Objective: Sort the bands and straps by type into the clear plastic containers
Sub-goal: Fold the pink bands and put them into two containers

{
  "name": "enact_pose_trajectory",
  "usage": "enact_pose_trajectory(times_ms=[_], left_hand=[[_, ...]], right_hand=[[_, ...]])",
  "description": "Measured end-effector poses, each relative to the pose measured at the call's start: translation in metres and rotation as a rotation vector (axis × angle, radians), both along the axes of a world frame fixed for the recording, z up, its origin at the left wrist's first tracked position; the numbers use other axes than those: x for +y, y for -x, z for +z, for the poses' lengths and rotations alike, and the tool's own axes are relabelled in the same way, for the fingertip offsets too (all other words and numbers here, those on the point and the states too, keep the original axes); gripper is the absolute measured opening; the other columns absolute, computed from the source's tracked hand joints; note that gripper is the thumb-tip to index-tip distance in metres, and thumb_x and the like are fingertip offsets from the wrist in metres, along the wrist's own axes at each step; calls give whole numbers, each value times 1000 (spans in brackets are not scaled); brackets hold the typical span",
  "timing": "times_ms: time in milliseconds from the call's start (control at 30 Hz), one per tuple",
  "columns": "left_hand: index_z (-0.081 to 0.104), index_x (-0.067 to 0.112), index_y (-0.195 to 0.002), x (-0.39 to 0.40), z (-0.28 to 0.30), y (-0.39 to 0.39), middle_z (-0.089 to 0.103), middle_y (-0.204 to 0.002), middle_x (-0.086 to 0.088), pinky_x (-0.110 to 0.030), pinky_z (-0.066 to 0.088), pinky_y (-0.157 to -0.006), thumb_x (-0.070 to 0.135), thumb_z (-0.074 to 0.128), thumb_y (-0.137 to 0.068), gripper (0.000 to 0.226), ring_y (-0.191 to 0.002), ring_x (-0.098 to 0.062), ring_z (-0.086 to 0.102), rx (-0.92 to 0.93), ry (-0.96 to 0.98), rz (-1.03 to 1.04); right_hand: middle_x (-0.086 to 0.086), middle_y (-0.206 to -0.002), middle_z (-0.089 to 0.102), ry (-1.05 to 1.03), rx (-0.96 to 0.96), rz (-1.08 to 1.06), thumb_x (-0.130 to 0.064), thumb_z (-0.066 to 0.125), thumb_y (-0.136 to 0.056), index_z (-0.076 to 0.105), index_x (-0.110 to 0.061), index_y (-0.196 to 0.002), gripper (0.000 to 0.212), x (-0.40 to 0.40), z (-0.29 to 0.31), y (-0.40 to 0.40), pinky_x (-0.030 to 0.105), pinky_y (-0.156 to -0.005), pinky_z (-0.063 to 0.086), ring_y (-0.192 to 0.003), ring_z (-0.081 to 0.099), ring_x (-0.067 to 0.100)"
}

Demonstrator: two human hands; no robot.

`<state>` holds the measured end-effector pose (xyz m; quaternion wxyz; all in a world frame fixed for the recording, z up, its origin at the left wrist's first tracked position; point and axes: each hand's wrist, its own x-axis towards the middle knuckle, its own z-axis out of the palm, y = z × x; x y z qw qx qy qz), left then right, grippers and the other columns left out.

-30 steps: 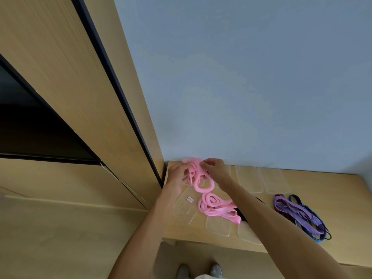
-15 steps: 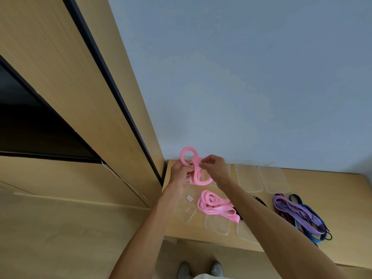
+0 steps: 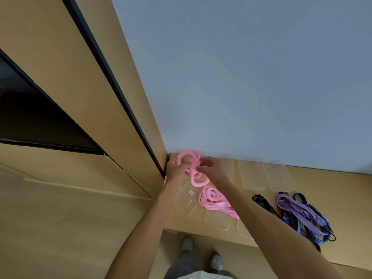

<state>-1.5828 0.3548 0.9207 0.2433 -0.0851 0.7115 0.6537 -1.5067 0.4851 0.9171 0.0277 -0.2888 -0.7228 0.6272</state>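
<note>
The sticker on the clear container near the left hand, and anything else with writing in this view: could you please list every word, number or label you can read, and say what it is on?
Small white sticker with reddish marks, on the clear plastic container just below the left hand: too small and blurred to read.
Pink bands, purple straps, black band and the two empty containers by the wall: no text visible.
Nothing else legible.

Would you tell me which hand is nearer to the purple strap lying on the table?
Right. The right hand pinches the pink band near the wall, well left of the purple strap; the left hand grips the same band further left, by the cabinet.
</note>
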Motion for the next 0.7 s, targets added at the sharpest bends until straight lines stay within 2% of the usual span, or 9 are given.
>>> enact_pose_trajectory(times_ms=[100, 233, 300, 367, 433, 500, 567, 633, 700], left_hand=[[65, 11, -104, 6, -17, 11, 71, -102, -9, -27, 58, -59, 8, 78, -83, 24, -84, -23, 73, -36, 21, 6], [67, 12, -101, 20, -46, 33, 73, -99, -10, -43, 62, -77, 18, 73, -88, 16, -90, -29, 72, -12, 128, -105], [68, 17, -97, 26, -58, 46, 73, -96, -4, -44, 62, -79, 15, 70, -87, 10, -89, -26, 72, 23, 188, -178], [69, 21, -96, 32, -70, 61, 72, -94, 0, -34, 62, -70, 13, 67, -88, 11, -87, -21, 71, 49, 240, -233], [70, 17, -99, 39, -82, 77, 72, -95, 0, -20, 54, -57, 13, 67, -90, 10, -85, -19, 69, 74, 312, -287], [70, 14, -99, 46, -100, 93, 72, -95, -2, -17, 48, -55, 14, 67, -91, 9, -82, -18, 68, 101, 368, -344], [69, 15, -98, 53, -116, 108, 72, -97, -2, -19, 49, -58, 12, 68, -90, 9, -84, -19, 68, 100, 397, -383], [68, 15, -104, 59, -130, 122, 71, -103, -3, -30, 57, -71, 7, 67, -87, 19, -90, -21, 67, 71, 412, -398], [64, 13, -112, 62, -143, 131, 68, -108, -4, -38, 59, -81, 2, 64, -85, 29, -95, -23, 67, 50, 438, -404]], right_hand=[[8, -102, 74, -2, -47, 4, 5, 77, -72, 68, -4, -113, 43, 1, -15, 7, 38, -90, 57, -93, 71, 23], [14, -101, 73, -16, -128, -137, 4, 75, -76, 68, -1, -112, 37, 5, -43, 27, 44, -87, 58, -89, 70, 28], [13, -100, 73, -38, -176, -167, 3, 76, -76, 69, -2, -110, 35, 7, -57, 39, 44, -85, 59, -88, 70, 29], [13, -100, 73, -48, -232, -207, 2, 78, -76, 69, -3, -109, 34, 9, -71, 53, 40, -83, 59, -88, 70, 27], [11, -98, 73, -56, -272, -248, 2, 77, -75, 70, -4, -105, 32, 12, -85, 65, 30, -76, 57, -85, 68, 23], [10, -95, 73, -58, -299, -286, 2, 76, -75, 70, -6, -102, 30, 14, -99, 79, 22, -70, 51, -84, 67, 22], [9, -94, 72, -52, -324, -314, 2, 76, -74, 70, -7, -102, 30, 16, -113, 92, 20, -69, 49, -85, 67, 23], [6, -93, 71, -46, -354, -335, -1, 77, -73, 70, -9, -100, 30, 18, -126, 104, 18, -66, 46, -83, 66, 20], [3, -91, 69, -54, -386, -351, -3, 78, -72, 68, -11, -98, 29, 21, -138, 114, 19, -64, 43, -81, 62, 18]])
